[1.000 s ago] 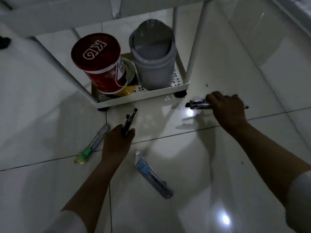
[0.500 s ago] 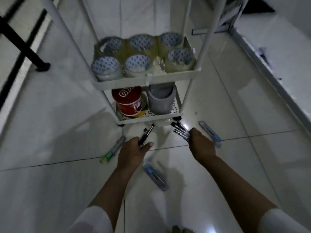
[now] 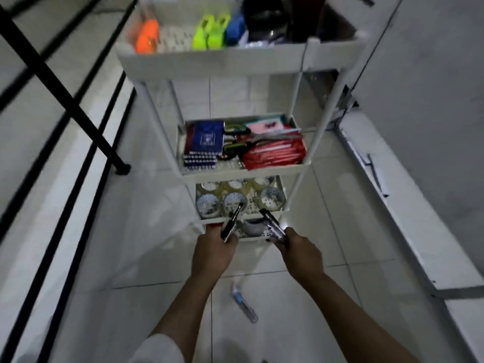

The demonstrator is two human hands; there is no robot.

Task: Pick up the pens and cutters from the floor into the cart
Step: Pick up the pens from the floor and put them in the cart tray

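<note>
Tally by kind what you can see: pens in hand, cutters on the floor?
Pen bundles: 2, left pen bundle in left hand, right pen bundle in right hand; pens per bundle unclear.
Cutters on floor: 1, blue cutter.
Total: 3.

Dark pens and angle upward at lower centre; a blue cutter lies on the floor below; the white tiered cart stands above.

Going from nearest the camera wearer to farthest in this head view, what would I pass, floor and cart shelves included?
Blue cutter on the floor → hands holding pens, left hand and right hand → tape rolls → notebooks and red packs → top shelf with orange and green items.
</note>
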